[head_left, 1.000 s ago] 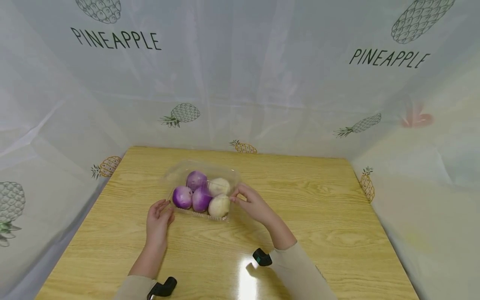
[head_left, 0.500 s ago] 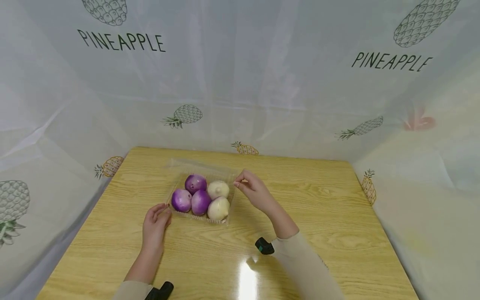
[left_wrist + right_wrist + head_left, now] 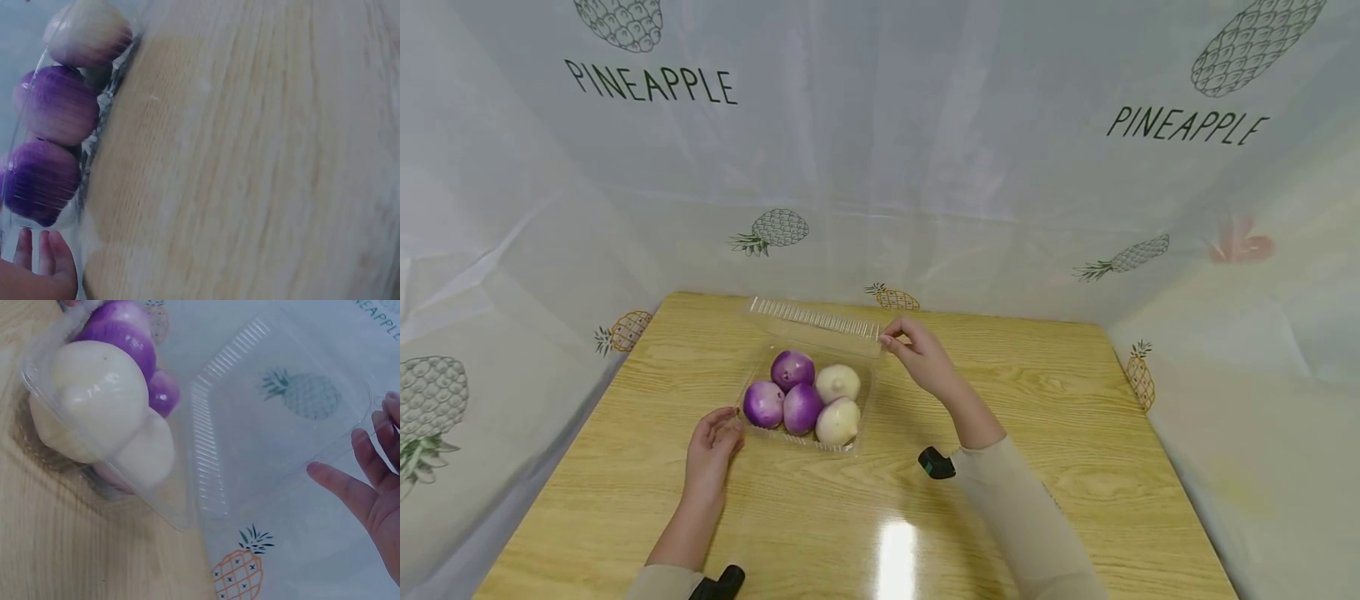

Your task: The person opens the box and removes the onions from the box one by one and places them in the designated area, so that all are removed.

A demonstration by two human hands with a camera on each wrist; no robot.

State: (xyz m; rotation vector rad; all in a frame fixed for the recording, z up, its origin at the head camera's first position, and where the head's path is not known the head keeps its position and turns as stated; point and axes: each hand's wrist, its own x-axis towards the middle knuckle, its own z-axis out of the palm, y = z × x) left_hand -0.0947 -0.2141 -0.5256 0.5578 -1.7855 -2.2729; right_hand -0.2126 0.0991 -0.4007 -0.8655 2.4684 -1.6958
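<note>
A clear plastic container (image 3: 854, 433) holds three purple-and-white onions (image 3: 802, 408) and two pale ones (image 3: 838, 421). Its hinged lid (image 3: 816, 333) is raised at the far side, tilted up from the base. At the lid's right edge, my right hand (image 3: 925, 357) pinches the rim between thumb and fingers; the right wrist view has this hand (image 3: 381, 494) beside the clear lid (image 3: 250, 444). With its fingertips against the base's left end, my left hand (image 3: 709, 450) lies low by the near corner. Extended fingers of the left hand (image 3: 44, 269) touch that end in the left wrist view.
The container rests on a wood-grain table (image 3: 1000, 400). A pale curtain (image 3: 880, 167) printed with pineapples surrounds the table's back and sides. Black devices (image 3: 937, 463) sit at both sleeve cuffs.
The right hand has moved away and slightly right, swinging the lid up off the onions toward the back. The left hand has shifted slightly left and stays at the container's left corner.
</note>
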